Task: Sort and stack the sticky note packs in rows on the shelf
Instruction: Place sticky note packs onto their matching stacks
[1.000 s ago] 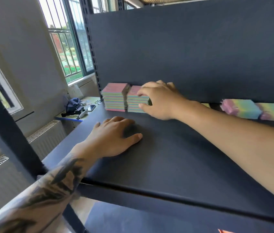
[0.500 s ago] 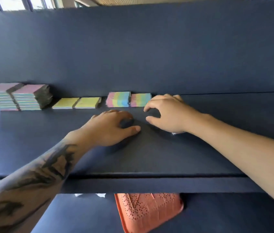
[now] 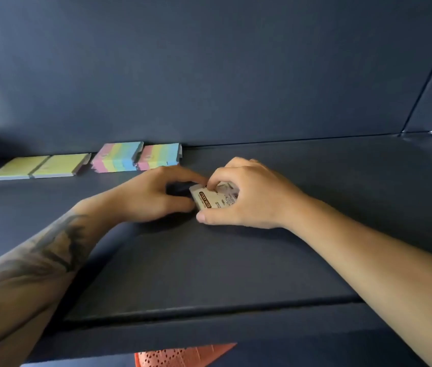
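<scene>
since half a second ago, when both hands were flat-ish on the shelf [image 3: 236, 260] with nothing in them, we've now got a white sticky note pack [image 3: 211, 198] between them. right hand [image 3: 249, 194] has its fingers clamped on it, left hand [image 3: 156, 193] curls against its left edge. it sits mid-shelf, in front of the rainbow packs [image 3: 136, 156] and well right of the yellow packs [image 3: 40, 166]. we'd guess it gets its own row next.
</scene>
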A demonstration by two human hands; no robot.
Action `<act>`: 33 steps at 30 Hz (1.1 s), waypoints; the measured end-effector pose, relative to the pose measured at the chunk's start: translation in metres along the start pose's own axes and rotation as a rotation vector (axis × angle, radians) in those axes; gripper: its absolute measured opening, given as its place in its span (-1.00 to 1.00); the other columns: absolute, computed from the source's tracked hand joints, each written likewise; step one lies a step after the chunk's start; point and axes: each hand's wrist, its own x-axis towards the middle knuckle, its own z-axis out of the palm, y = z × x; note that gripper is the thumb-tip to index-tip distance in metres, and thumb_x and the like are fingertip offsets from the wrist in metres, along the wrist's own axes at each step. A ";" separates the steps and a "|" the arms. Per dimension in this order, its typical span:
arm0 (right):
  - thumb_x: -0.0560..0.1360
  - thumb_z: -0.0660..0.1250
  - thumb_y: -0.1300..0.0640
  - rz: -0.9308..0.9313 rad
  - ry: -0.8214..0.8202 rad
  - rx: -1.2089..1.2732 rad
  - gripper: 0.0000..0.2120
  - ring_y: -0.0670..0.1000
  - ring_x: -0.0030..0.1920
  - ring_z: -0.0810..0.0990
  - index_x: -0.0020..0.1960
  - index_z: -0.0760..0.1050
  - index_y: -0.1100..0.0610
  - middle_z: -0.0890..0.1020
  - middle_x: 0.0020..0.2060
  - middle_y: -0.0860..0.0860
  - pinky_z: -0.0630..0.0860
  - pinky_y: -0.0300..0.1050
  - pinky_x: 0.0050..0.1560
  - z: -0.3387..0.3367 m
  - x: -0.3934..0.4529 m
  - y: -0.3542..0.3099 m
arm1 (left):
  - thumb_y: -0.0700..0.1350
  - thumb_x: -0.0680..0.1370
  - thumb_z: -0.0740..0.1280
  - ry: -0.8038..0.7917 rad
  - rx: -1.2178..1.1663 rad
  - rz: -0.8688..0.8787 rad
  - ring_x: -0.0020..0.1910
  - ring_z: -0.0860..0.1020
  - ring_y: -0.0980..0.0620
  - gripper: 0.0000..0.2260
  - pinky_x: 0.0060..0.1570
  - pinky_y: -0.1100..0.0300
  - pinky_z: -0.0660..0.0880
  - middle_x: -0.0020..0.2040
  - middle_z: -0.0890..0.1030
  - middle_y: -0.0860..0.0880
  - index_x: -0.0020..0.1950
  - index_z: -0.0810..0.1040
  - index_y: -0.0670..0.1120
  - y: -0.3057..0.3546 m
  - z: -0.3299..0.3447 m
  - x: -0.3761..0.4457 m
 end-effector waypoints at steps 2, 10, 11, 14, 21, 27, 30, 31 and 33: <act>0.25 0.44 -0.49 -0.001 -0.024 0.007 -0.47 -0.12 0.10 0.45 0.10 0.52 -0.24 0.45 0.05 -0.22 0.49 -0.06 0.02 0.000 0.000 -0.001 | -0.02 0.44 0.40 0.016 0.001 0.026 0.23 0.54 0.26 -0.59 0.21 0.43 0.41 0.19 0.61 0.30 0.30 0.63 0.08 -0.004 0.003 0.001; 0.25 0.49 -0.12 0.032 -0.092 0.332 -0.64 -0.08 -0.22 0.60 0.01 0.53 -0.17 0.66 -0.12 -0.14 0.56 0.10 -0.18 -0.015 -0.003 0.008 | -0.14 0.53 0.53 0.069 -0.070 0.075 0.22 0.59 0.15 -0.68 0.27 0.21 0.47 0.16 0.66 0.20 0.25 0.63 0.09 -0.012 -0.001 -0.004; 0.24 0.45 -0.10 0.024 -0.075 0.428 -0.67 -0.02 -0.27 0.58 -0.01 0.55 -0.11 0.68 -0.18 -0.12 0.50 0.12 -0.23 -0.017 -0.003 0.010 | -0.15 0.53 0.53 0.105 -0.083 0.104 0.19 0.60 0.12 -0.70 0.26 0.20 0.48 0.14 0.67 0.16 0.24 0.63 0.05 -0.012 0.000 -0.004; 0.29 0.38 0.01 0.016 0.012 0.729 -0.75 0.07 -0.27 0.50 -0.11 0.57 0.13 0.65 -0.14 0.20 0.40 0.06 -0.18 -0.017 0.002 0.015 | -0.08 0.56 0.50 0.224 -0.113 0.155 0.10 0.63 0.12 -0.81 0.20 0.20 0.51 0.04 0.68 0.12 0.15 0.65 -0.05 -0.011 0.004 -0.002; 0.62 0.24 0.02 0.148 0.035 1.038 -0.68 0.24 -0.19 0.60 0.00 0.53 0.30 0.63 -0.07 0.36 0.59 0.18 -0.17 -0.014 0.010 0.012 | -0.16 0.61 0.40 0.261 -0.343 0.037 -0.38 0.55 0.29 -0.83 -0.32 0.49 0.41 -0.39 0.60 0.28 -0.18 0.56 -0.06 -0.006 0.009 -0.002; 0.48 0.48 -0.22 0.054 0.166 0.744 -0.51 0.00 -0.01 0.70 0.30 0.41 -0.11 0.65 0.11 -0.04 0.68 0.06 -0.10 -0.001 0.008 0.009 | 0.13 0.55 0.45 0.310 -0.545 -0.011 -0.27 0.41 -0.03 -0.56 -0.19 0.16 0.35 -0.27 0.52 -0.12 -0.16 0.56 -0.28 -0.006 0.004 -0.003; 0.35 0.59 -0.20 -0.076 0.262 0.511 -0.36 -0.14 0.20 0.56 0.31 0.36 -0.24 0.46 0.28 -0.28 0.61 -0.01 0.12 0.001 0.004 0.010 | 0.04 0.58 0.41 0.304 -0.664 -0.067 -0.19 0.51 -0.05 -0.61 0.00 0.01 0.41 -0.24 0.60 -0.10 -0.21 0.55 -0.28 -0.008 0.002 -0.002; 0.33 0.61 -0.19 -0.126 0.280 0.445 -0.36 -0.18 0.27 0.48 0.30 0.37 -0.23 0.41 0.31 -0.31 0.55 -0.05 0.18 0.001 0.003 0.009 | 0.00 0.61 0.41 0.289 -0.690 -0.071 -0.19 0.53 -0.02 -0.64 0.03 0.00 0.42 -0.25 0.61 -0.08 -0.21 0.54 -0.27 -0.008 0.002 -0.001; 0.28 0.61 -0.24 -0.190 0.278 0.333 -0.37 -0.16 0.39 0.33 0.25 0.42 -0.21 0.33 0.37 -0.28 0.42 -0.12 0.27 0.001 0.001 0.008 | 0.02 0.61 0.42 0.271 -0.710 -0.065 -0.13 0.53 -0.05 -0.55 0.11 -0.05 0.44 -0.18 0.59 -0.15 -0.14 0.51 -0.39 -0.006 0.001 -0.002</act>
